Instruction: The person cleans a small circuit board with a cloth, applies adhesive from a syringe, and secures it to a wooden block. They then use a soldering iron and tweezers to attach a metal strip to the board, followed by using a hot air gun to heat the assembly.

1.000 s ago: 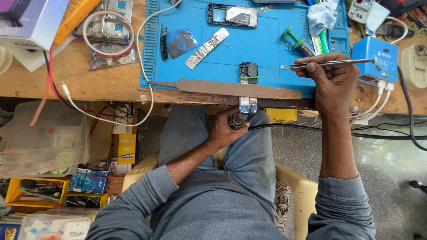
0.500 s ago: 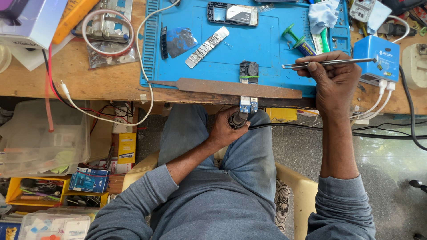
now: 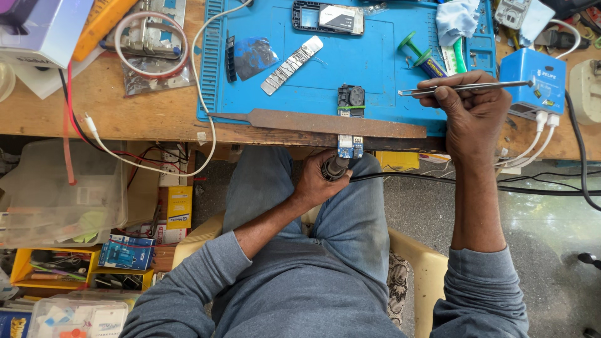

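My left hand [image 3: 320,181] grips the round black handle of a corded tool [image 3: 334,168] just below the bench edge, its tip at a small blue circuit board [image 3: 350,146] that juts out over the edge. My right hand [image 3: 472,109] holds long metal tweezers [image 3: 463,87], which point left across the blue work mat [image 3: 350,59]. A small black component with a round part [image 3: 351,100] lies on the mat between the hands.
On the mat lie a phone frame [image 3: 327,17], a metal strip [image 3: 292,64], green-handled screwdrivers [image 3: 421,53] and a blue cloth [image 3: 457,19]. A blue box [image 3: 532,78] with white cables stands at the right. Wires, storage bins and a chair fill the space below the wooden bench [image 3: 150,119].
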{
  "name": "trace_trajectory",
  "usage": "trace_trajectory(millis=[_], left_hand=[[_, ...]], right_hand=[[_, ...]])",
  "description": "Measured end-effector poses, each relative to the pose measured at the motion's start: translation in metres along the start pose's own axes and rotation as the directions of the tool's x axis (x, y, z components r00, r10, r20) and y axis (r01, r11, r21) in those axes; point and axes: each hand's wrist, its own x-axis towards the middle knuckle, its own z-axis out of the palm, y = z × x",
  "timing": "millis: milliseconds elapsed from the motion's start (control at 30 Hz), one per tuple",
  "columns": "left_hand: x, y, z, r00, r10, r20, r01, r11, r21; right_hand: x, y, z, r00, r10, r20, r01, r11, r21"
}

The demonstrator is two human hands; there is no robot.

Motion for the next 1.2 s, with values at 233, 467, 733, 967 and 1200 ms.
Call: trace_trajectory(millis=[233,467,733,967,1200], left_hand=[[0.0,-0.0001,-0.0004,1.0,0.002,-0.005,-0.002,1.0,-0.005],[-0.0003,0.0001,-0.0012,1.0,-0.011,0.003,0.011,1.0,0.01],[-0.0005,0.0004,-0.0015,1.0,-0.013,0.011,0.013,1.0,-0.025],[-0.0001,0.0009,-0.002,1.0,-0.024,0.017,0.025,0.999,-0.023],[-0.0009,-0.0005,-0.0019,1.0,-0.013,0.005,0.013,1.0,-0.021]], right_hand=[[-0.0001,-0.0017,0.0011,1.0,0.002,-0.003,-0.002,1.0,-0.006],[-0.0002,-0.0018,0.0014,1.0,0.009,-0.014,-0.009,1.0,-0.016],[-0.0005,-0.0004,0.0003,1.0,0.005,-0.007,-0.005,1.0,0.0],[-0.001,0.0012,-0.0009,1.0,-0.005,0.0,0.005,1.0,0.005],[-0.0008,0.0016,-0.0011,1.0,0.001,-0.002,-0.001,1.0,0.002]])
